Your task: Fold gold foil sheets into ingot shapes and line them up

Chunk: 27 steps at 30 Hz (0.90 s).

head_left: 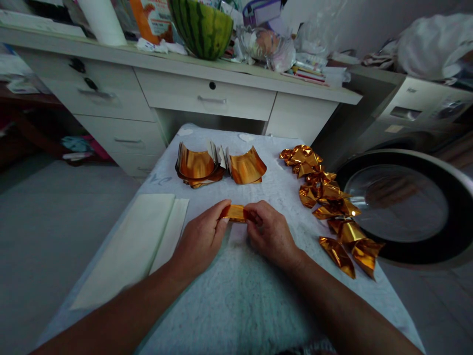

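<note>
A small folded strip of shiny gold foil paper [236, 213] is stretched between my two hands above the cloth-covered table. My left hand [203, 235] pinches its left end between thumb and fingers. At the other end, my right hand [271, 232] grips it with curled fingers. Beyond the hands lie two stacks of curved gold foil sheets, a left stack [195, 165] and a right stack [247, 166], with pale backs showing at their edges. A heap of folded gold foil pieces [325, 190] runs along the table's right side.
Folded white sheets [129, 236] lie on the left of the pale tablecloth [240, 296]. A washing machine's open round door [456, 212] stands close to the right edge. Behind is a white drawer desk [210, 93] bearing a cut watermelon [203, 29] and clutter.
</note>
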Each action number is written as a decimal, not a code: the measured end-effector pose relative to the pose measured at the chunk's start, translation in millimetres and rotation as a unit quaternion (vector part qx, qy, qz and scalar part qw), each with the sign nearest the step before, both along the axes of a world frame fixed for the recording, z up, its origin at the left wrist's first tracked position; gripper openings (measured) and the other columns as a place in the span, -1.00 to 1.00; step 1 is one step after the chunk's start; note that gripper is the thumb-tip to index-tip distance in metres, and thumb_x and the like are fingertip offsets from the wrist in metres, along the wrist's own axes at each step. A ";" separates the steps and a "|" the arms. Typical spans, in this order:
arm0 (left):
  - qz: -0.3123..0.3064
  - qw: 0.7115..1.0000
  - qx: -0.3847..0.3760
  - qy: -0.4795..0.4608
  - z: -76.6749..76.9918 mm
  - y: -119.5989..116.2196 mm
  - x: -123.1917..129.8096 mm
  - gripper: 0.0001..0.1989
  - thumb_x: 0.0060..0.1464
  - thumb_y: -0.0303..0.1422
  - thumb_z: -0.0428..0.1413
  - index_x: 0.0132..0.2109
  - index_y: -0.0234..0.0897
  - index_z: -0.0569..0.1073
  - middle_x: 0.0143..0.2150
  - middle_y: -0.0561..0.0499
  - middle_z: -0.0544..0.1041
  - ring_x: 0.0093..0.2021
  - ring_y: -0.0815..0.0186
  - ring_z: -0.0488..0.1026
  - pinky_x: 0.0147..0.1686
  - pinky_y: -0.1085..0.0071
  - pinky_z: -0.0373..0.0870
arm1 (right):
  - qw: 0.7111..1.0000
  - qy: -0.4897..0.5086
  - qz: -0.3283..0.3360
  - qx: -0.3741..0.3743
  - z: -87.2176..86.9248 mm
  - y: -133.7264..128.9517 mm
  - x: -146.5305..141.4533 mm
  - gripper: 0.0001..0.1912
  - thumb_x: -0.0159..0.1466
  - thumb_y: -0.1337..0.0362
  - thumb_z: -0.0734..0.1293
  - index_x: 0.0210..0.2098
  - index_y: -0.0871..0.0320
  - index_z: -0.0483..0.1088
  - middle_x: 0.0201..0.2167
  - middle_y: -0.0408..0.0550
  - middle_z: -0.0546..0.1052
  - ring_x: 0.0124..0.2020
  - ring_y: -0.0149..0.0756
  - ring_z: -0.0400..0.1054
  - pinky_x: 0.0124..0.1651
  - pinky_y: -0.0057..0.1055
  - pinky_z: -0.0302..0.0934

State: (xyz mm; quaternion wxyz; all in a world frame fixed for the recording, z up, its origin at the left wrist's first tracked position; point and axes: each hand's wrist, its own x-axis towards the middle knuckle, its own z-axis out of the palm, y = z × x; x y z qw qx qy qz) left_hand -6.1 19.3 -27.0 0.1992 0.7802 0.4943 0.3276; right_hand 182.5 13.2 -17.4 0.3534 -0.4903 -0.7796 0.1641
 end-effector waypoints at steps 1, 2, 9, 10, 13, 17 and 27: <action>-0.004 1.000 0.008 0.012 -2.3 0.0 0.6 -0.62 0.30 -0.36 -0.12 0.19 -0.33 0.35 0.09 -0.17 0.54 0.04 0.17 0.52 0.04 0.19 0.47 | 1.000 0.000 -0.007 -0.001 -0.3 -0.5 -0.4 -0.81 0.18 0.46 0.23 -0.24 0.16 0.38 -0.36 -0.08 0.47 -0.33 -0.32 0.35 -0.28 -0.45 0.22; -0.004 1.000 0.017 0.020 -4.3 -0.1 1.1 -0.61 0.30 -0.36 -0.13 0.19 -0.35 0.35 0.09 -0.18 0.54 0.05 0.17 0.52 0.04 0.20 0.47 | 1.000 0.003 -0.018 -0.005 -0.7 -1.2 -0.8 -0.82 0.19 0.44 0.23 -0.22 0.16 0.38 -0.36 -0.08 0.48 -0.34 -0.33 0.36 -0.29 -0.45 0.23; -0.002 0.997 0.067 0.048 -6.2 -0.7 2.1 -0.58 0.26 -0.45 -0.13 0.20 -0.28 0.35 -0.01 -0.15 0.60 -0.03 0.19 0.57 -0.05 0.23 0.53 | 0.996 -0.054 -0.063 -0.043 -3.4 -4.0 -2.6 -0.65 0.33 0.31 0.16 0.06 0.21 0.37 -0.28 0.02 0.60 -0.32 -0.24 0.47 -0.21 -0.37 0.30; -0.001 0.996 0.070 0.050 -5.8 -0.7 2.1 -0.58 0.25 -0.46 -0.13 0.20 -0.29 0.35 -0.02 -0.16 0.60 -0.04 0.18 0.57 -0.06 0.23 0.54 | 0.995 -0.067 -0.056 -0.043 -3.2 -4.0 -2.9 -0.65 0.34 0.32 0.14 0.06 0.22 0.38 -0.25 0.04 0.61 -0.29 -0.22 0.48 -0.19 -0.35 0.30; 0.006 0.996 0.073 0.053 -5.8 -0.3 2.6 -0.58 0.25 -0.46 -0.13 0.19 -0.33 0.36 -0.01 -0.18 0.60 -0.04 0.18 0.57 -0.06 0.24 0.53 | 0.993 -0.099 -0.050 -0.048 -2.8 -3.6 -3.6 -0.62 0.37 0.32 0.10 0.08 0.25 0.38 -0.25 0.08 0.61 -0.29 -0.20 0.48 -0.17 -0.33 0.31; 0.016 0.996 0.059 0.068 -7.1 0.3 2.6 -0.59 0.28 -0.39 -0.12 0.20 -0.36 0.36 -0.03 -0.18 0.62 -0.08 0.18 0.58 -0.09 0.24 0.54 | 0.988 -0.130 -0.061 -0.054 -3.4 -3.8 -5.3 -0.60 0.39 0.32 0.10 0.14 0.25 0.34 -0.26 0.09 0.60 -0.27 -0.21 0.48 -0.15 -0.35 0.31; 0.001 0.996 0.050 0.070 -5.2 -0.5 0.3 -0.55 0.19 -0.50 -0.11 0.20 -0.33 0.36 -0.18 -0.10 0.64 -0.24 0.24 0.59 -0.18 0.32 0.54 | 0.984 -0.157 -0.054 -0.067 -3.3 -4.5 -7.0 -0.65 0.41 0.32 0.10 0.09 0.19 0.37 -0.25 0.07 0.60 -0.26 -0.22 0.48 -0.17 -0.36 0.32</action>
